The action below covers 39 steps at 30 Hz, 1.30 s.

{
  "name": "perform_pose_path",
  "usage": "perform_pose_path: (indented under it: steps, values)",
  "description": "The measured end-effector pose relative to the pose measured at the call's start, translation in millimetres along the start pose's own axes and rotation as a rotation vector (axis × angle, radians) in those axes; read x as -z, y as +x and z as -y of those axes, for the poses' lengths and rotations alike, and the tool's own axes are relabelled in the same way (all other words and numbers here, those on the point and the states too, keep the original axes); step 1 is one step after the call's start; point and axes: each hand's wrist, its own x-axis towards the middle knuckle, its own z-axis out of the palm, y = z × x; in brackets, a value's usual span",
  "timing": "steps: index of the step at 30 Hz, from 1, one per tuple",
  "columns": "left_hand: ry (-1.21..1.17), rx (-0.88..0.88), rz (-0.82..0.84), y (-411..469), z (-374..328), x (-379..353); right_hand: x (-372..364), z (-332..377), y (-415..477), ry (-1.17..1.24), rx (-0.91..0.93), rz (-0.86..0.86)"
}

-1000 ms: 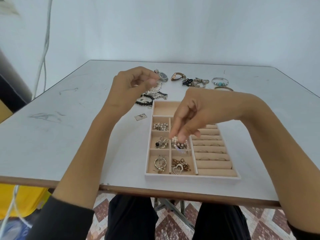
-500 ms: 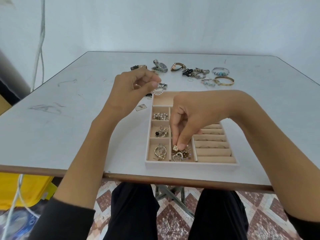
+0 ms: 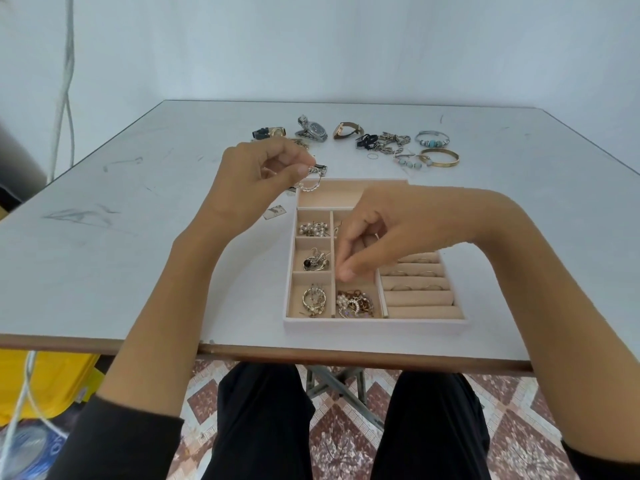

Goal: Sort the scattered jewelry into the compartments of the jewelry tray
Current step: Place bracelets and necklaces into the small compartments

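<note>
While the left hand [image 3: 256, 181] pinched a bracelet [image 3: 310, 184], the right hand [image 3: 377, 233], bunched, its hold uncertain, needed lifting straight from the tray [image 3: 374, 323].

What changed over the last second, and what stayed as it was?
The right hand lowered the pearl piece into the nearest compartment in the second column from the left of the jewelry tray, released it and lifted away empty. The left hand still pinches a silver chain above the tray's far left corner.
</note>
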Motion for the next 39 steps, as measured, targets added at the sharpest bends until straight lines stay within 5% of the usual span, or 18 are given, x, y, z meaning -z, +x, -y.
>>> perform_pose_path:
  steps: [7, 12, 15, 20, 26, 39]
  values:
    - [-0.033, 0.000, 0.080, -1.2, -4.1, -1.0, -32.1, -19.1, -49.3, 0.307, -0.011, -0.645]
    - [-0.078, -0.007, 0.180, -3.0, -7.6, -2.3, -67.8, -44.4, -74.8, 0.204, -0.242, -0.971]
    - [-0.093, -0.004, 0.224, -4.1, -10.3, -2.6, -81.2, -45.2, -83.1, 0.116, -0.413, -0.939]
    - [-0.137, 0.007, 0.274, -7.4, -19.0, 0.3, -90.2, -50.2, -77.2, -0.311, -0.609, -0.622]
    - [-0.206, 0.002, 0.335, -22.4, -34.6, 7.1, -88.2, -50.4, -77.7, -0.362, -0.643, -0.581]
    - [0.025, -0.003, 0.536, -52.3, -49.5, 24.0, -87.9, -48.9, -77.2, -0.327, -0.636, -0.618]
